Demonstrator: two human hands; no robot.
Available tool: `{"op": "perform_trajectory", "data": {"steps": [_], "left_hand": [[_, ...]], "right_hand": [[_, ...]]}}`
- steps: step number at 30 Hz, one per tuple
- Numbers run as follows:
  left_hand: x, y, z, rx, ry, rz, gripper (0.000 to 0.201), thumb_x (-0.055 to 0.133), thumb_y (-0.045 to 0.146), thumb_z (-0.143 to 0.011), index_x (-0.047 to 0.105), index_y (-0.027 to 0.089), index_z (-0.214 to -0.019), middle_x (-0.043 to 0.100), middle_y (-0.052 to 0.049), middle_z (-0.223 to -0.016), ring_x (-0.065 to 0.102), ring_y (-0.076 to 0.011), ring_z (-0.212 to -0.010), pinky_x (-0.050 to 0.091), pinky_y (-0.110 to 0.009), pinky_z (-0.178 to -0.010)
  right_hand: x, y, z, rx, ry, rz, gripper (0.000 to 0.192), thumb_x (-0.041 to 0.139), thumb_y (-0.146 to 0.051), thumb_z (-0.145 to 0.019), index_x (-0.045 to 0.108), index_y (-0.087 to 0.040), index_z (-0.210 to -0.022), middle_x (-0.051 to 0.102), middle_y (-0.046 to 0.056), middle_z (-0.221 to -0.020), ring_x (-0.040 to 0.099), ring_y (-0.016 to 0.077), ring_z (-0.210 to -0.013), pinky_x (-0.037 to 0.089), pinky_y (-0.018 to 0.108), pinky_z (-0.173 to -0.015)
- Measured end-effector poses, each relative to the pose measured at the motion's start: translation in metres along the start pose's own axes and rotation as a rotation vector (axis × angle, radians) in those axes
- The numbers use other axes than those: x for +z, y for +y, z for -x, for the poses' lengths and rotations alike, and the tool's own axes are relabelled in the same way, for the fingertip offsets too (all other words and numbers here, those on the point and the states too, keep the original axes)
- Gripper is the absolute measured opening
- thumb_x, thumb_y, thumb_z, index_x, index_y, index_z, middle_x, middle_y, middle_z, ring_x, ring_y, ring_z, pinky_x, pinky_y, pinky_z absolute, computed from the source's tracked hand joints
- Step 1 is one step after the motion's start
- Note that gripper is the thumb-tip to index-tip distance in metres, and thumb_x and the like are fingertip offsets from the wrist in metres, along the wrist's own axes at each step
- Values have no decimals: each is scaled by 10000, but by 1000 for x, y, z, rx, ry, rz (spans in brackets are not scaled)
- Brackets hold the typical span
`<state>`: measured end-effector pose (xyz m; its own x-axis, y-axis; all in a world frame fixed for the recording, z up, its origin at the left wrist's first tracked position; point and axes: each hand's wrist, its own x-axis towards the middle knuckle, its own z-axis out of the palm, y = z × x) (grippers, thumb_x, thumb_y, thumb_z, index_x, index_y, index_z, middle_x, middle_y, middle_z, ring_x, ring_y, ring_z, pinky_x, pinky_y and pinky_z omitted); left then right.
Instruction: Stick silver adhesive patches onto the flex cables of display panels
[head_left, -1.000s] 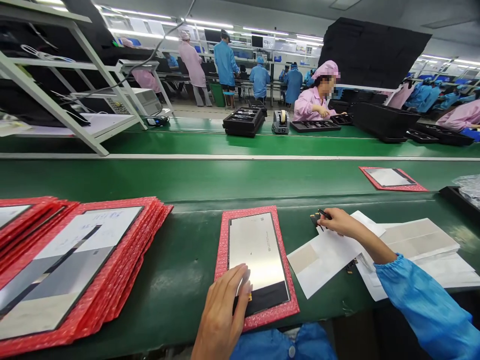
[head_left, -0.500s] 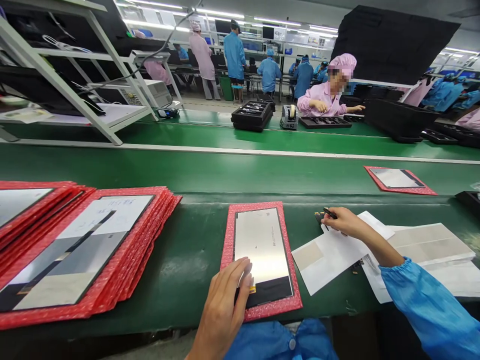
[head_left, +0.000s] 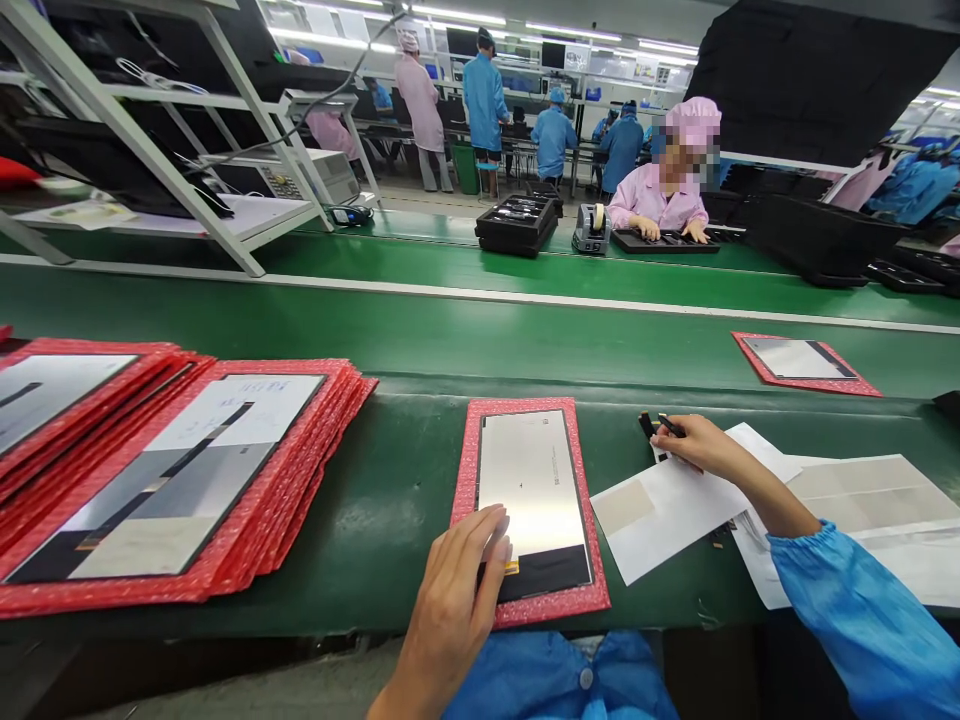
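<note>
My left hand (head_left: pixel 459 590) rests with its fingers stretched over the lower left part of a silvery display panel (head_left: pixel 529 490). A black band and a small yellow tab mark the panel's lower end. Beneath it lies a red bubble-wrap sheet (head_left: pixel 469 440). Further right, my right hand (head_left: pixel 705 445) is closed on slim black tweezers (head_left: pixel 672 426), their tips partly hidden. Just by these fingers, a small dark strip-like part (head_left: pixel 646 427) sits at the edge of a white paper sheet (head_left: pixel 652 510).
Stacks of panels in red bubble wrap (head_left: pixel 330 450) stand at left. Another wrapped panel (head_left: pixel 806 358) lies at far right. More white sheets (head_left: pixel 885 490) are under my right forearm. Across the green bench are a tape dispenser (head_left: pixel 592 230), black trays (head_left: pixel 517 225) and a co-worker (head_left: pixel 664 200).
The view has shifted slightly, moving the scene a little to the right. My right hand has shifted slightly by the dark strip, which shows more upright. The co-worker's hands have come together over a tray.
</note>
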<state>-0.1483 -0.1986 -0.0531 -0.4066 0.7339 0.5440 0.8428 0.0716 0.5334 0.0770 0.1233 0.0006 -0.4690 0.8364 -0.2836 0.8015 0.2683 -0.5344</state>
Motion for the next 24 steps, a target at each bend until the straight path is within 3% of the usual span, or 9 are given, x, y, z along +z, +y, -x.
{"op": "perform_trajectory", "data": {"steps": [5,9,15,17,19,22,24], "left_hand": [[-4,0,-1,6,-21,-25,350,390,414,-1002,562,357,-1301,717,-39,-1188,681,-244,-1158,636,-470,-873],[-6,1,-2,26,-25,-33,345,381,407,-1009,570,347,-1291,707,-32,-1206,667,-227,-1187,639,-455,-886],[-11,15,-7,-28,-17,87,327,451,394,-988,583,343,-1283,704,-43,-1202,685,-234,-1145,632,-448,-918],[-13,25,-8,-85,-71,203,316,470,397,-987,596,333,-1269,715,-54,-1172,717,-220,-1064,648,-401,-889],[-14,36,-9,-175,-225,371,331,438,415,-1006,573,328,-1295,740,-57,-1099,756,-180,-894,673,-321,-769],[-14,53,-8,-362,-637,744,387,272,431,-1052,497,334,-1351,761,-44,-1036,749,-113,-651,619,-224,-506],[-14,60,-6,-493,-895,1008,427,192,451,-1054,536,343,-1284,772,-38,-998,732,-92,-578,522,-190,-391]], "right_hand": [[-10,8,2,-23,161,-68,179,712,-339,-849,751,-166,-826,553,-77,-420,449,68,-358,304,196,-373],[-19,11,7,-67,255,-178,276,713,-432,-835,764,-162,-816,554,-55,-400,437,73,-350,304,217,-377],[-23,-12,33,-213,362,-459,426,591,-609,-864,646,-197,-957,575,-40,-548,418,67,-365,312,213,-330],[-12,-27,50,-258,282,-564,423,597,-641,-840,616,-224,-911,615,-35,-581,408,54,-323,306,192,-278],[6,-43,70,-282,75,-731,399,648,-633,-810,609,-238,-839,633,-48,-555,363,31,-243,268,164,-215],[41,-61,100,-256,-349,-981,309,703,-554,-819,622,-256,-819,660,-53,-488,392,37,-182,266,126,-180],[62,-65,114,-234,-545,-1066,250,706,-513,-839,641,-273,-826,683,-47,-490,440,45,-196,313,116,-199]]}}
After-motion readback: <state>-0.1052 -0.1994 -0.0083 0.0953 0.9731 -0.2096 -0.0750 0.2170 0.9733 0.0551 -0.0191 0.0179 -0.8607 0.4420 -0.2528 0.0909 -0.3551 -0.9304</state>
